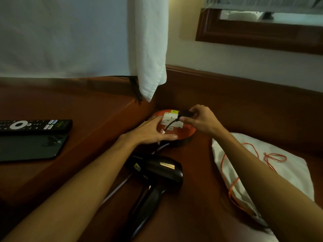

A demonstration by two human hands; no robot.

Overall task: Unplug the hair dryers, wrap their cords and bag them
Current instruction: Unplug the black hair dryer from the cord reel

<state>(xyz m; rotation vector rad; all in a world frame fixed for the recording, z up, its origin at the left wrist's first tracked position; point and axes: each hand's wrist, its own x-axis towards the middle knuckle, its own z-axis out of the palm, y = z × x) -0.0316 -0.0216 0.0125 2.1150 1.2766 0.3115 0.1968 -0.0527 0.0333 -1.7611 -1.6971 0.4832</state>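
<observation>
A black hair dryer (160,172) lies on the brown wooden surface between my forearms, its handle toward me. Its black cord runs up to a round orange extension reel (187,131) with a white socket plate (167,120). My left hand (152,131) presses flat on the reel with straight fingers. My right hand (199,119) pinches the black plug (185,113) at the socket. A white drawstring bag (279,165) with an orange cord lies to the right, partly under my right forearm.
A TV remote (35,125) and a dark phone (29,147) lie on the raised wooden ledge at the left. A white towel (150,49) hangs above the corner. A wooden-framed mirror (262,32) is on the back wall.
</observation>
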